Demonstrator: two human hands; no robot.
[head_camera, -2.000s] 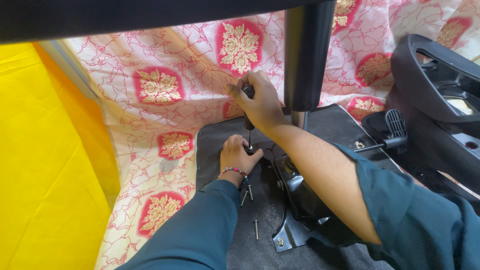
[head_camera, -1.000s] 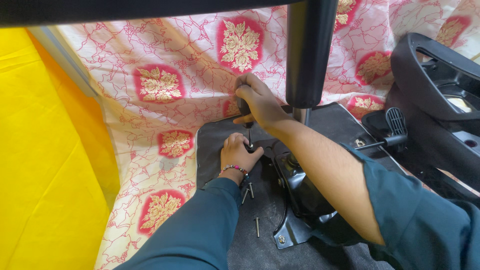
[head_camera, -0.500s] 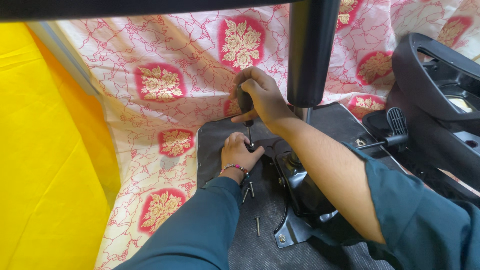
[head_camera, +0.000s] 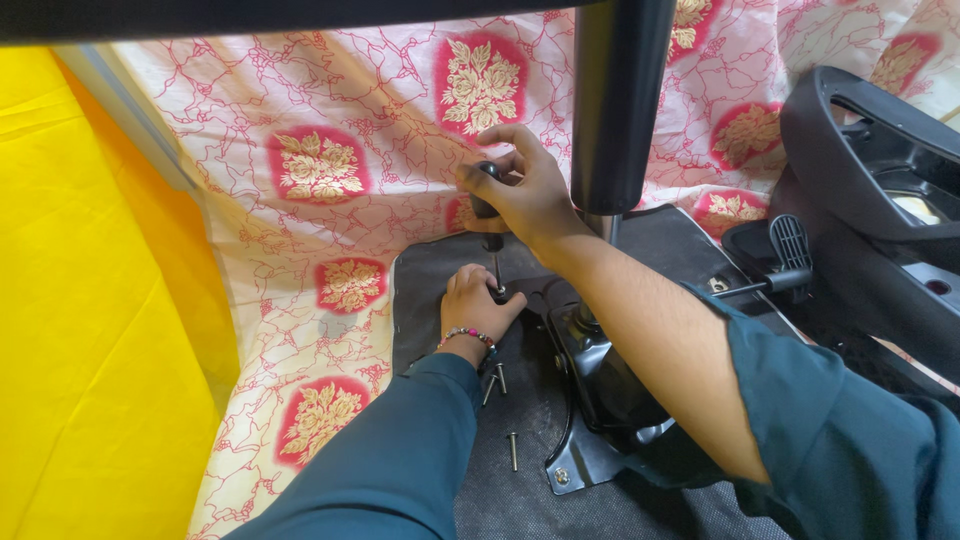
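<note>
Nearest, on the dark seat underside, loose screws beside the black metal mechanism plate; easy to roll away or get knocked by a sleeve. Further, left hand clenched around the tip of the upright screwdriver at the screw. Beyond, right hand grasping its black handle; possible slip off the screw head if tilted, toward the patterned cloth.

Bright, even light — sharp focus, soft shadows, no glare
</note>
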